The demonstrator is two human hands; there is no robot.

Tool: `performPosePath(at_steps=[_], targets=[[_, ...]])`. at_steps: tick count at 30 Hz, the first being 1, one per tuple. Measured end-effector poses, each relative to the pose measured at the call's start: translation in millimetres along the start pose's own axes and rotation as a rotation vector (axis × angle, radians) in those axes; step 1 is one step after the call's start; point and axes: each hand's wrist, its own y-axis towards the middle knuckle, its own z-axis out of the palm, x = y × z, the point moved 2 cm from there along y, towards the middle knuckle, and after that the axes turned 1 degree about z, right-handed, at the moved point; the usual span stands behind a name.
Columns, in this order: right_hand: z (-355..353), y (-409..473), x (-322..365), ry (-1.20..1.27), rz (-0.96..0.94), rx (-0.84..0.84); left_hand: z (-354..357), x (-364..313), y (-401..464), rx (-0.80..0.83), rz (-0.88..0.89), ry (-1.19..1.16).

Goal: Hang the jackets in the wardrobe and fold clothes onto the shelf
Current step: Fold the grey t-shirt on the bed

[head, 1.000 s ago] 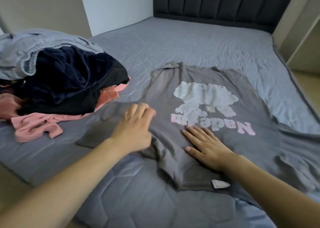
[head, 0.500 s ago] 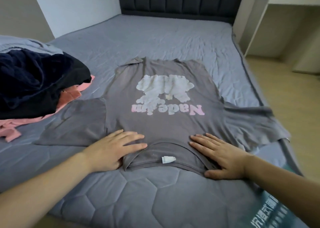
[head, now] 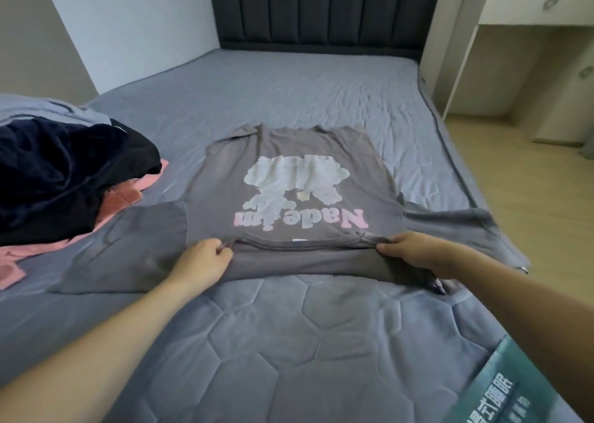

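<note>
Two hands work the near edge of a grey T-shirt (head: 289, 152) spread on the bed (head: 289, 342). Curled tight, the left hand (head: 205, 263) pinches the shoulder fabric just left of the collar between thumb and fingers. Fingers bent in the same way, the right hand (head: 413, 250) grips a bunched fold of the cloth at the collar's other side. Between them the neckline lies pulled taut, a small white label showing at its middle.

Beyond the hands the shirt lies flat with its print up: a pale cartoon figure and pink lettering, upside down to the wearer of the camera. One sleeve spreads left over the quilted grey cover; the other reaches toward the bed's right edge.

Farther left sits a pile of clothes (head: 64, 178), dark navy and black over pink, touching the left sleeve's far corner. A dark padded headboard (head: 321, 7) stands at the far end, and a white desk (head: 520, 4) is beside it on the right.
</note>
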Motion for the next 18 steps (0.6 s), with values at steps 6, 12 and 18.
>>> performPosePath(at_steps=[6, 12, 18], targets=[[11.3, 33.7, 9.9, -0.560, -0.097, -0.146, 3.4, 0.6, 4.0, -0.164, 0.186, 0.560], [21.1, 26.0, -15.6, -0.719, -0.112, -0.246, 1.1, 24.4, 20.2, 0.126, 0.151, 0.526], [15.8, 48.4, -2.4, -0.800, -0.041, -0.053, -31.5, 41.2, 9.5, 0.162, -0.086, 0.343]])
